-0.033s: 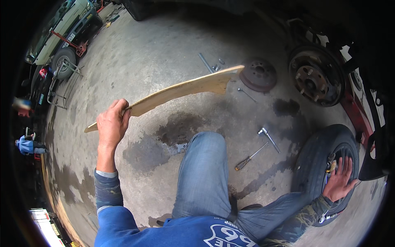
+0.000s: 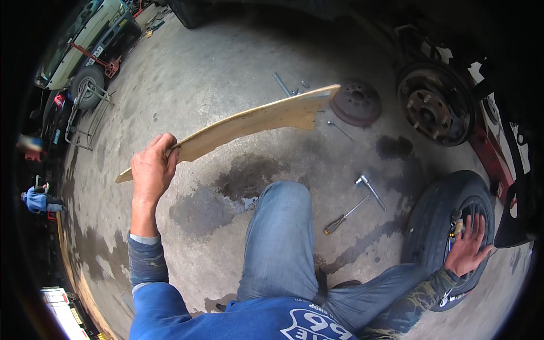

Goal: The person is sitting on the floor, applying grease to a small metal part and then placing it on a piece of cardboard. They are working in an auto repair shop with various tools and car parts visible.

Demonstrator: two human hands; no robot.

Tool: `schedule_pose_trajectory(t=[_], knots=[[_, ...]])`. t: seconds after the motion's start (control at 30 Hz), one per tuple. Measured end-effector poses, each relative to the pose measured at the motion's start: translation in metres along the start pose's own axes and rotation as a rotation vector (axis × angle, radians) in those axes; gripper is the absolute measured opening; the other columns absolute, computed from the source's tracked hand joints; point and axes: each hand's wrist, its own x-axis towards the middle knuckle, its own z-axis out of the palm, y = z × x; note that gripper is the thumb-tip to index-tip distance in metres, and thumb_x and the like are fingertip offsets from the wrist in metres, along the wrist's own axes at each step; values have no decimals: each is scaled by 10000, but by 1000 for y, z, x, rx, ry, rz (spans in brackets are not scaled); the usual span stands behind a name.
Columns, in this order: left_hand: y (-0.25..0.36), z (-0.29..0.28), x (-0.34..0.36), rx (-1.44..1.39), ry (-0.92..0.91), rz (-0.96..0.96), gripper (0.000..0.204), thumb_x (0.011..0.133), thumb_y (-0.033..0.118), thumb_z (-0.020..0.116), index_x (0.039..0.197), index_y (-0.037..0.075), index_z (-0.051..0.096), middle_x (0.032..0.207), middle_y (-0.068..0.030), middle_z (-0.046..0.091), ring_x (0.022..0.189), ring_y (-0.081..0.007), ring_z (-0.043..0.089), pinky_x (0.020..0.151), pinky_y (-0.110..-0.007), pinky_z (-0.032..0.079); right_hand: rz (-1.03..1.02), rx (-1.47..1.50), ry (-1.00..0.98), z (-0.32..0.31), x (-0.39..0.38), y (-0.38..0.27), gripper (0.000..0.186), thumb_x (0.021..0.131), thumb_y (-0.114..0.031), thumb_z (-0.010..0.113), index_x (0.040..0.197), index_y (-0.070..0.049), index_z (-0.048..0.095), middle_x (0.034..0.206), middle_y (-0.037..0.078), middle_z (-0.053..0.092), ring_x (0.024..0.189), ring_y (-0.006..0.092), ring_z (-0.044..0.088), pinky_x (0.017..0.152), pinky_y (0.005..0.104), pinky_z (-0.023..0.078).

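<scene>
My left hand (image 2: 154, 169) grips the near-left edge of a thin, curved tan board (image 2: 249, 122), which looks like plywood or stiff cardboard. Its long body slants up to the right above the concrete, and its far end comes in front of the rusty brake drum's left side. With fingers spread, my right hand (image 2: 469, 247) rests over a wheel with a black tyre (image 2: 439, 218) lying at my right. Beside that hand, a tool with a yellowish handle (image 2: 457, 228) sits in the wheel's hollow; its kind is unclear.
A ratchet wrench (image 2: 371, 191) and a screwdriver (image 2: 338, 224) lie on the floor before my knee. Farther off are the brake drum (image 2: 356, 102), a thin wrench (image 2: 340, 130) and a metal bar (image 2: 281, 84). A wheel hub assembly (image 2: 433, 107) stands at right. Another person (image 2: 37, 199) is far left.
The board's far end has risen slightly and its face is turned a little more toward me. My right hand stays at the wheel.
</scene>
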Motion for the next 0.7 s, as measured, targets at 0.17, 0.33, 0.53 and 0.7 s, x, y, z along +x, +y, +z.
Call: schedule_pose_trajectory(t=[0.17,0.33,0.53,0.7], knots=[[5,-21,38,-63,-264,-119,206,866,167,754,993,54,638,820,-132,649,697,-310,637,669,-418,489,15,-2,-42,7,-1,4,880,1038,-685,337,1575,13,364,1637,187,342,1507,370,332,1236,502,254],[-34,68,121,-367,-570,-54,297,866,206,784,1046,9,654,840,-107,641,811,-168,595,750,-366,487,22,-67,-199,13,-1,12,877,1038,-683,341,1570,14,370,1631,190,351,1503,362,338,1226,491,277],[-27,256,148,-251,-740,-12,397,939,286,732,1283,100,661,1174,-111,734,1111,-288,684,928,-428,538,140,-109,-348,18,0,34,862,1038,-692,328,1557,-8,412,1613,169,382,1452,341,394,1193,487,319],[9,346,86,-272,-363,-134,404,1010,317,600,1385,167,597,1297,-138,682,1094,-365,697,927,-499,547,149,-278,-421,28,-7,52,841,1039,-701,308,1545,-45,451,1606,123,402,1434,325,411,1159,461,336]])
